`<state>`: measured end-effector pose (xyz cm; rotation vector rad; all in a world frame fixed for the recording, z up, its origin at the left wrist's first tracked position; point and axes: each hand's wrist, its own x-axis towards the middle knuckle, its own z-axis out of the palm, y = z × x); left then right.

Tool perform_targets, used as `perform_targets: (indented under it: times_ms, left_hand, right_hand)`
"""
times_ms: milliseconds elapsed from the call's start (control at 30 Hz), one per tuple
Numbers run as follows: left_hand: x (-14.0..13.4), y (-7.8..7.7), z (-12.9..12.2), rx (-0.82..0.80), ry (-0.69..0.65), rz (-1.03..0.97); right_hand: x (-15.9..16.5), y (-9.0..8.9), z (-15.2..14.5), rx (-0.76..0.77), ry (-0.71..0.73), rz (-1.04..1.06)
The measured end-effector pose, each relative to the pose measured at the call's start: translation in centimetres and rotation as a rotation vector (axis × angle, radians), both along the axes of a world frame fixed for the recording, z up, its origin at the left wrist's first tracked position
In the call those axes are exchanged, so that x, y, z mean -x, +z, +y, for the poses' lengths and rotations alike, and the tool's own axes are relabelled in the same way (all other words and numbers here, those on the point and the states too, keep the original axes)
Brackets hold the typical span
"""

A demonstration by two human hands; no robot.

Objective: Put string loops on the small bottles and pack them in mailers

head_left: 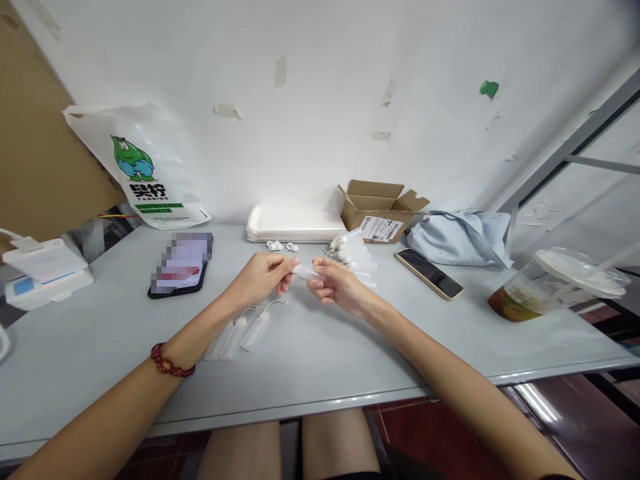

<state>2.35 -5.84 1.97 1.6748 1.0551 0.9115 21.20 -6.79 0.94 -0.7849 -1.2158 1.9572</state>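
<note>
Over the middle of the table, my right hand (340, 285) is closed around a small translucent plastic bottle (306, 272), which lies tilted to the left. My left hand (264, 277) pinches the white cap end of that bottle, and its fingertips hide most of the cap. Below my left hand lie several similar bottles (256, 331) with white caps and thin bent tubes. Behind my right hand is a pile of more such bottles (357, 257), partly covered by the hand. A few small white caps (274, 246) sit beyond my fingers.
At the back are a white stack of flat packs (300, 223), an open cardboard box (375, 208) and a pale blue cloth pouch (457, 237). Phones lie left (183, 263) and right (430, 273). A drink cup (555, 287) stands right; a white plastic bag (145, 167) leans back left.
</note>
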Motion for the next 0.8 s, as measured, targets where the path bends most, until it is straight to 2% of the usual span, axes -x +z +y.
perform_targets:
  times_ms: [233,400,533,733,800]
  left_hand:
    - [0.05,0.04,0.13,-0.109,-0.03,-0.112]
    - [0.12,-0.09,0.21,-0.003,-0.02,-0.134]
    - [0.07,0.02,0.12,0.095,-0.023,-0.041]
    - [-0.06,0.39,-0.25,-0.068,-0.04,-0.06]
    - [-0.07,0.35,-0.31,-0.077,-0.049,-0.075]
  right_hand:
    - [-0.13,0.03,0.3,0.041,-0.015,0.043]
    - [-0.11,0.27,0.3,0.028,-0.02,0.012]
    - [-0.23,0.21,0.3,0.001,-0.018,0.0]
    - [-0.35,0.12,0.33,0.003,-0.036,-0.012]
    - [-0.31,0.24,0.32,0.0,-0.039,-0.014]
